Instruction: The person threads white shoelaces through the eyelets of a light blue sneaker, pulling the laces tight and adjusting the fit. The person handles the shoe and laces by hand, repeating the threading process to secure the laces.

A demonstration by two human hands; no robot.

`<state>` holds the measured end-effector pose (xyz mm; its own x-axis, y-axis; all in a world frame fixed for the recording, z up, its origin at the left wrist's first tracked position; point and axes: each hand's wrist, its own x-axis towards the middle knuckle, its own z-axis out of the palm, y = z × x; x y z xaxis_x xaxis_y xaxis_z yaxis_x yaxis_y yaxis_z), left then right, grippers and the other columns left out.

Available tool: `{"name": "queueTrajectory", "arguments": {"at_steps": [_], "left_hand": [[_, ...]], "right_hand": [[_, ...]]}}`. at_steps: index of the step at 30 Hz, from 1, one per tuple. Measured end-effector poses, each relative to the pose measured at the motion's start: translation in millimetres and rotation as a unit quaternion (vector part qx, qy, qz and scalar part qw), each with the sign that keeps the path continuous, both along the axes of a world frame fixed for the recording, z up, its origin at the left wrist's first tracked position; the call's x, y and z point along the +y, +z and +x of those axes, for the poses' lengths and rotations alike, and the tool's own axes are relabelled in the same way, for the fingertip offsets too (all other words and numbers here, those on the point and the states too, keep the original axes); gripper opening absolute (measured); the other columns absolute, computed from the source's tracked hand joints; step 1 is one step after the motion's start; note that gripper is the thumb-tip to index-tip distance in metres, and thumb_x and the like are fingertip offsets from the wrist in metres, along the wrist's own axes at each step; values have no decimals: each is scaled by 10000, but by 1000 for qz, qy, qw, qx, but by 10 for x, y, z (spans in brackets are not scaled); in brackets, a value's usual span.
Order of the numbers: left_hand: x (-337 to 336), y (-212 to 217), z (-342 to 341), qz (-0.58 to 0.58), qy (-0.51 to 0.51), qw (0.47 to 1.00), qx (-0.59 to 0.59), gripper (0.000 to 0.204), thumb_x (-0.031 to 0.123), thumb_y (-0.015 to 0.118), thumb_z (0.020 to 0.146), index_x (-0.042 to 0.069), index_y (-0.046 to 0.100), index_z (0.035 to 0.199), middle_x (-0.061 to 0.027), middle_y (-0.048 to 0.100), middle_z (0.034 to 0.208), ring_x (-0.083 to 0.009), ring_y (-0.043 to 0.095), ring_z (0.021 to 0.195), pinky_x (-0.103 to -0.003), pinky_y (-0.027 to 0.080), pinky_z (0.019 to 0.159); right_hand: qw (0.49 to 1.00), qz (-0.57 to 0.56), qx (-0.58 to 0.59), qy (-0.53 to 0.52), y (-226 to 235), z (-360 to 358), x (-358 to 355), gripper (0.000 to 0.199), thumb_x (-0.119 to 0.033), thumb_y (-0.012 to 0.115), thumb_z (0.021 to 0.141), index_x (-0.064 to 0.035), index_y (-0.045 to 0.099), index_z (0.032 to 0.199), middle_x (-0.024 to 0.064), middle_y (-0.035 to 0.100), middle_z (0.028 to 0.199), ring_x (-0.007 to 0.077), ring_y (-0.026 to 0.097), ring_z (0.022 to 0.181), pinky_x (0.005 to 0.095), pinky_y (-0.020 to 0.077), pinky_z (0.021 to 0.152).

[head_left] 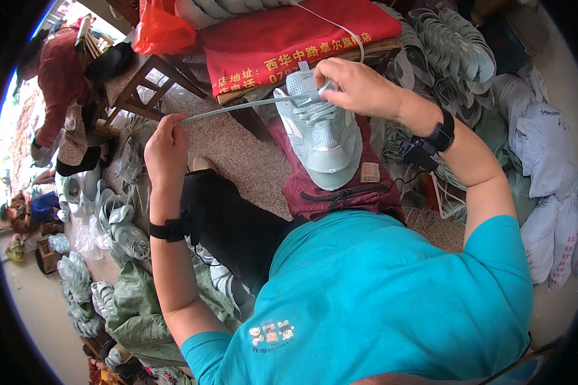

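Lace held taut leftward from a pale sneaker.
Both elbows are bent. The left hand is raised to the left, fingers closed on the lace; the right hand is held over the sneaker's tongue, thumb and forefinger pinched on lace. The sneaker is carried between the side edges of a maroon cloth, near a bench covered in red cloth. Speckled floor is flanked by heaped shoe pieces.

Through my camera I see a wooden table – a red cloth on it. A pale shoe rests on maroon cloth – a green sack on speckled floor.
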<state>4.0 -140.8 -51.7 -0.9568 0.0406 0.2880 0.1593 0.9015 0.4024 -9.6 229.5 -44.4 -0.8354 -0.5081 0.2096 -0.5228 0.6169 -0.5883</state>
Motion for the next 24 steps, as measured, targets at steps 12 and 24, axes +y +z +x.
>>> {"name": "queueTrajectory", "arguments": {"at_steps": [12,24], "left_hand": [[-423,-259,-27,-81,-7,997,-2,162,182,562,949,84,649,1044,-171,678,915,-362,661,836,-423,511,716],[-284,-635,-228,571,50,796,-196,198,138,489,1001,-12,580,1091,-140,682,1001,-222,680,915,-368,539,817]], "right_hand": [[995,-56,-7,-84,-353,55,516,126,-153,602,940,-49,667,910,3,608,833,121,566,707,277,462,673],[752,-535,-320,-214,-443,187,931,155,-131,567,959,-16,624,1046,131,689,1071,201,681,903,325,557,792]]}}
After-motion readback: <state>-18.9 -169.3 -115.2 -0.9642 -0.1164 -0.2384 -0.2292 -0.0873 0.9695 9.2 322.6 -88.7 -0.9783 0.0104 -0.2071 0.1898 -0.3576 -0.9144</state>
